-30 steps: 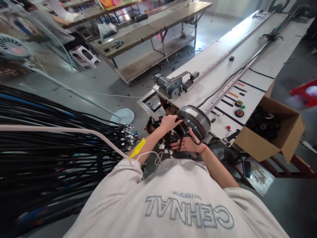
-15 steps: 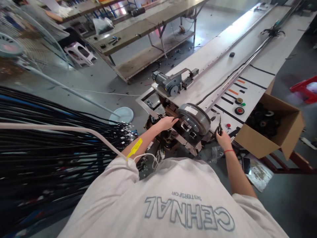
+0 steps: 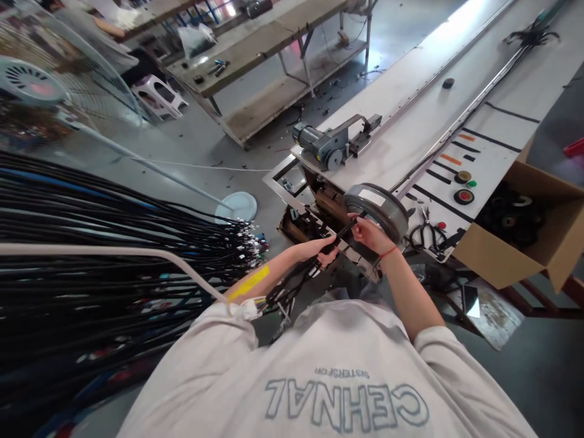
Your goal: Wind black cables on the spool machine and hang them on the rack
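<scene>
My left hand (image 3: 319, 249) is closed around a black cable bundle (image 3: 296, 281) that trails down toward my chest. My right hand (image 3: 371, 234) pinches the same bundle's upper end, right beside the round grey drum (image 3: 378, 210) of the machine. Black scissors (image 3: 426, 234) lie on the white table just right of the drum, apart from both hands. A yellow tag is on my left forearm and a red band on my right wrist.
A long white table (image 3: 410, 140) with a rail, a grey motor unit (image 3: 326, 149) and coloured buttons (image 3: 463, 185) runs to the upper right. A cardboard box (image 3: 529, 243) of black tape rolls sits at right. A thick mass of black cables (image 3: 114, 267) fills the left. A fan (image 3: 50, 91) stands far left.
My right hand has let go of the scissors on the table and come back to the drum. Both hands now hold a black cable bundle pulled up between them.
</scene>
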{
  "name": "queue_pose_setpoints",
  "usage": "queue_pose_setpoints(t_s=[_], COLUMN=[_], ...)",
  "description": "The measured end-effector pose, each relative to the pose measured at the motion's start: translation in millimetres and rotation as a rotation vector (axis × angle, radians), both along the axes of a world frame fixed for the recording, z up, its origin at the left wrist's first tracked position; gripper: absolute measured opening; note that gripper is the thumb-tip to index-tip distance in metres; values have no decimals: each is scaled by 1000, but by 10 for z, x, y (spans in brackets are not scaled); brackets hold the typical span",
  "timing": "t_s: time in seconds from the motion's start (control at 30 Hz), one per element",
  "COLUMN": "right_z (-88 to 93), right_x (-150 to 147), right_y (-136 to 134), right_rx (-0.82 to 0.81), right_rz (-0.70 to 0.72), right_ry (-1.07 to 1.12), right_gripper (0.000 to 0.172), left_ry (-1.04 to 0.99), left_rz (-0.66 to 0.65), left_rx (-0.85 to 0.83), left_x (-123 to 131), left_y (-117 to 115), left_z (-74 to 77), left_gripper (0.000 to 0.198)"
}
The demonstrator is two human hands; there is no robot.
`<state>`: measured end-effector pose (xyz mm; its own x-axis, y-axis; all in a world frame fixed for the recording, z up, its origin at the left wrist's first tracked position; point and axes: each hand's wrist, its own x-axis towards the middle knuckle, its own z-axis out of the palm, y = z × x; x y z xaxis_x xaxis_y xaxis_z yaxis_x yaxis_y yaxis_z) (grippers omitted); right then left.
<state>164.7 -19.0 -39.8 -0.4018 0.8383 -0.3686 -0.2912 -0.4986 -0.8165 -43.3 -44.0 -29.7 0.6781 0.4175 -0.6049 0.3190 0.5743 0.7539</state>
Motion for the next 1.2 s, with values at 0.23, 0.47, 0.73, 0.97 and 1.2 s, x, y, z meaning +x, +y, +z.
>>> queue_pose_setpoints(t_s=[0.23,0.47,0.73,0.97,1.2], right_z=[-197,-228,205,292,184], right_x=[-268,-400,-458,-233,-433], right_y=[-173,-513,-535,-306,-359], right_rx=[284,135,61,30,160], right_rz=[-320,-337,-253,-208,-169], right_ry=[-442,-367,103,521,210], right_gripper=[36,39,31,27,35], left_ry=[379,363,91,36,169], left_rz=[87,142,137,261,-237], left_rx=[717,826,829,419,-216], left_x=[229,194,-395,-1418,-1408], left_y=[-171,-423,-877,-1505,-1887], left_z=[-50,-214,146,565,426], left_gripper=[44,45,64,46,38])
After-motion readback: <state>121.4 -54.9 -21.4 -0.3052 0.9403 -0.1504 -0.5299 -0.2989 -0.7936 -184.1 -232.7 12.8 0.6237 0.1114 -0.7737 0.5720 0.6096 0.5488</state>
